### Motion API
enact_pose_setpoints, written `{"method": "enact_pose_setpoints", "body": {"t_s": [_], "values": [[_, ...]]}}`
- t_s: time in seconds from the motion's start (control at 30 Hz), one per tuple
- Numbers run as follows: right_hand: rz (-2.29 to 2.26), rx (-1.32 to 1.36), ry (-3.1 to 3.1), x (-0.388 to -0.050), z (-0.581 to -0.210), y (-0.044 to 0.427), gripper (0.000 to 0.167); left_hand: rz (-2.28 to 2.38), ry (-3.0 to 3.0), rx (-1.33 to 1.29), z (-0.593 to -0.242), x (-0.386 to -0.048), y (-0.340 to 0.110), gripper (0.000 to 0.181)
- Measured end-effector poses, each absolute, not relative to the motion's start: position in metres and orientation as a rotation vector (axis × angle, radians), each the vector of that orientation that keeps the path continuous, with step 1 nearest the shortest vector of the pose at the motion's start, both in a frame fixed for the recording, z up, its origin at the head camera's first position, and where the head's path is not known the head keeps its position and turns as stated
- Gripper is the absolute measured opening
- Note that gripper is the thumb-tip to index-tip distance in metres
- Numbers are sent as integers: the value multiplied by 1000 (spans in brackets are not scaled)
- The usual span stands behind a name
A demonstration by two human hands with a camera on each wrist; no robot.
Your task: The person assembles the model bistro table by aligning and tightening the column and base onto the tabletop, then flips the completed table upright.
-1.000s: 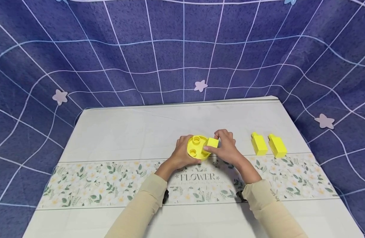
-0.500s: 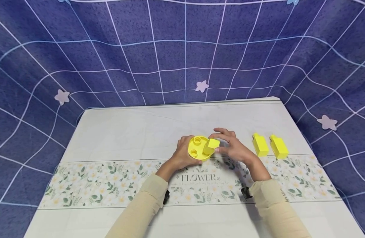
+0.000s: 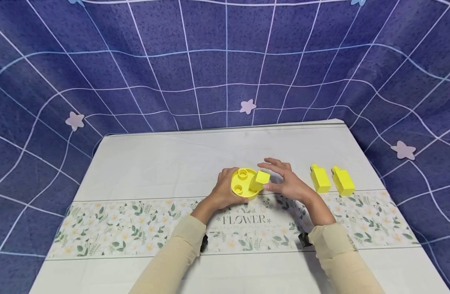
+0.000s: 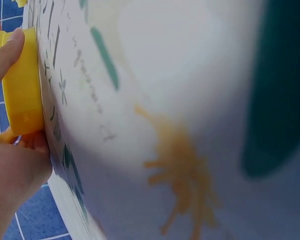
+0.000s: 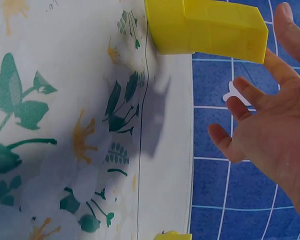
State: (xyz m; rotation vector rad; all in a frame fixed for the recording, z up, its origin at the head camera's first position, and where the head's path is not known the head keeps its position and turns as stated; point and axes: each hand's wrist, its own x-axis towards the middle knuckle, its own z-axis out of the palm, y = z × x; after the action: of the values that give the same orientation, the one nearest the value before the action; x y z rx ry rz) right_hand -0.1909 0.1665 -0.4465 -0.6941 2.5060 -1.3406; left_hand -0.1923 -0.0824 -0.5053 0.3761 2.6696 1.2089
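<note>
the left hand grips the round yellow base, on which a yellow block stands. the right hand, fingers loosely spread, is just beside it. two other blocks lie to the right.

The white surface, crossed by a floral band, carries one yellow block just beside another yellow block. A round yellow base seems to rest on it too.

Block on base, two blocks rightward
</note>
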Motion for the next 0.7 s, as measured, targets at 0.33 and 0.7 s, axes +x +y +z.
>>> {"method": "enact_pose_setpoints", "body": {"t_s": [0.33, 0.7], "values": [[-1446, -538, 2538, -187, -447, 188, 51, 1142, 2626, 448, -499, -196, -86, 111], [-1436, -377, 2640, -183, -435, 223, 44, 1050, 2651, 430, -491, -196, -82, 121]]}}
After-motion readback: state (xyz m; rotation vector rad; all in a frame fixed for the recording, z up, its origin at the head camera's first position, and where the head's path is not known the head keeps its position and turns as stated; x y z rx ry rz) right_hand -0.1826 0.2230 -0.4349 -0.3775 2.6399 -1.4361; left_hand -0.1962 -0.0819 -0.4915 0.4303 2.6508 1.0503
